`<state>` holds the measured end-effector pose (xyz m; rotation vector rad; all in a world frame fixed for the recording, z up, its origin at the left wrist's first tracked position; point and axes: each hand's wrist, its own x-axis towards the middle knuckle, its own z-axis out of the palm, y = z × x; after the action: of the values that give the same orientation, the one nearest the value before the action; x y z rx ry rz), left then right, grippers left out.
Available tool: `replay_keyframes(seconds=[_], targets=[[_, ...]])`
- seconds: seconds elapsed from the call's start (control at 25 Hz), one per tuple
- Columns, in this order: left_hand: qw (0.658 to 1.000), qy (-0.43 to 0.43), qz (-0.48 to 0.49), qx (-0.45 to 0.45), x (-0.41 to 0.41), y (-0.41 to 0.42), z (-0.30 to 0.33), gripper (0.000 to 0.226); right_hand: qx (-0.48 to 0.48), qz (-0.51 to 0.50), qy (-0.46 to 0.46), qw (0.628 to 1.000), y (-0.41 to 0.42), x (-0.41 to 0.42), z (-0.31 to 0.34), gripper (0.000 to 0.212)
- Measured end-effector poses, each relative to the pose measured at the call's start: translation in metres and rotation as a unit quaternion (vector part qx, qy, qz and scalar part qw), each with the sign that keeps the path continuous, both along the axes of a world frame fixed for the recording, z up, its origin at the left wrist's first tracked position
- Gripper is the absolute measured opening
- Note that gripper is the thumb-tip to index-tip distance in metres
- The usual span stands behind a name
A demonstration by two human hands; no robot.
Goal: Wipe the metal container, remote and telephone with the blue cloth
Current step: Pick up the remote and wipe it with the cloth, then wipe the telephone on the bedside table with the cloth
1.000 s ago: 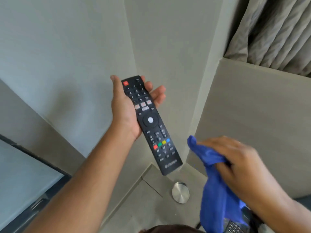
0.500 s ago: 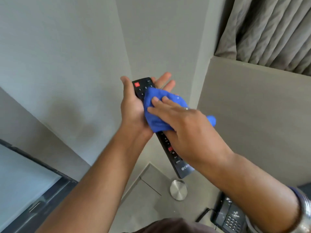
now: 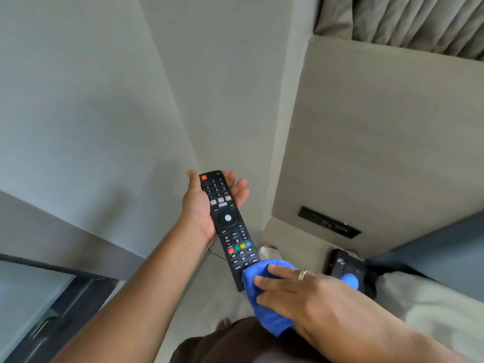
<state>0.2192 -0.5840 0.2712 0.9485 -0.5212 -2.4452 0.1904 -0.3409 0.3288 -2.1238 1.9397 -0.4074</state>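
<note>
Head view: left hand (image 3: 207, 205) cradles the remote (image 3: 227, 224), fingers curled loosely under it. Right hand (image 3: 301, 292), fingers straight, presses the cloth (image 3: 262, 305) over the remote's near end. Telephone (image 3: 345, 268) sits right of the cloth.

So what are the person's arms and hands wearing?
Both forearms are bare, with no sleeves showing. The right hand wears a plain silver-coloured ring on one finger. The left hand shows no ring, glove or watch.
</note>
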Motion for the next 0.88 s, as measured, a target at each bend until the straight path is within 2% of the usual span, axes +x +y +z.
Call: replay_keyframes(seconds=[0.04, 0.12, 0.24, 0.36, 0.44, 0.52, 0.6, 0.76, 0.88], targets=[[0.999, -0.025, -0.026, 0.005, 0.003, 0.004, -0.014, 0.075, 0.016, -0.024, -0.031, 0.999, -0.003, -0.004, -0.001, 0.036], [0.991, -0.088, -0.096, 0.019, 0.011, 0.016, -0.046, 0.076, 0.053, -0.15, -0.075, 0.984, -0.009, -0.019, -0.003, 0.039], [0.963, -0.174, -0.199, 0.04, 0.021, 0.038, -0.098, 0.081, 0.043, -0.366, -0.132, 0.92, -0.002, -0.043, -0.024, 0.045], [0.941, -0.197, -0.273, 0.041, 0.013, 0.058, -0.142, 0.08, 0.022, -0.458, -0.172, 0.872, 0.015, -0.063, -0.061, 0.029], [0.921, -0.218, -0.324, 0.02, -0.01, 0.07, -0.177, 0.064, 0.026, -0.505, -0.198, 0.839, 0.029, -0.074, -0.099, 0.025], [0.898, -0.242, -0.362, -0.058, -0.043, 0.081, -0.227, 0.041, 0.025, -0.543, -0.214, 0.812, 0.046, -0.085, -0.15, 0.03], [0.877, -0.25, -0.377, -0.164, -0.082, 0.092, -0.282, 0.025, 0.014, -0.57, -0.234, 0.787, 0.063, -0.093, -0.211, 0.026], [0.812, -0.297, -0.36, -0.35, -0.153, 0.115, -0.392, 0.022, 0.028, -0.597, -0.259, 0.758, 0.092, -0.106, -0.326, 0.015], [0.77, -0.289, -0.359, -0.442, -0.188, 0.136, -0.463, 0.019, 0.032, -0.599, -0.267, 0.754, 0.11, -0.12, -0.391, 0.008]])
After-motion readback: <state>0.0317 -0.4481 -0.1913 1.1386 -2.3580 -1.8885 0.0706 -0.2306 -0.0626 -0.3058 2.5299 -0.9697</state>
